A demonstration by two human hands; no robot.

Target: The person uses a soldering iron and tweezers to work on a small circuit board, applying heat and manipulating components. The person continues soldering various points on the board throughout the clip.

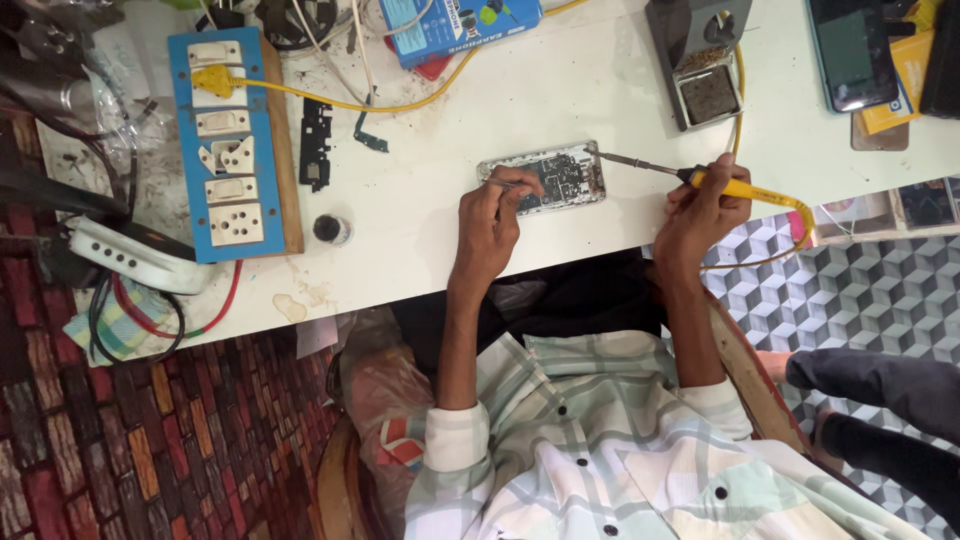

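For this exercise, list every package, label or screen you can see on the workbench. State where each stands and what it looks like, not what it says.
Blue box: top edge, centre; flat rectangular carton with white patches.
Phone screen: top right; dark rectangle, unlit.
Yellow packet: top right, partly under that phone; flat, yellow-orange.
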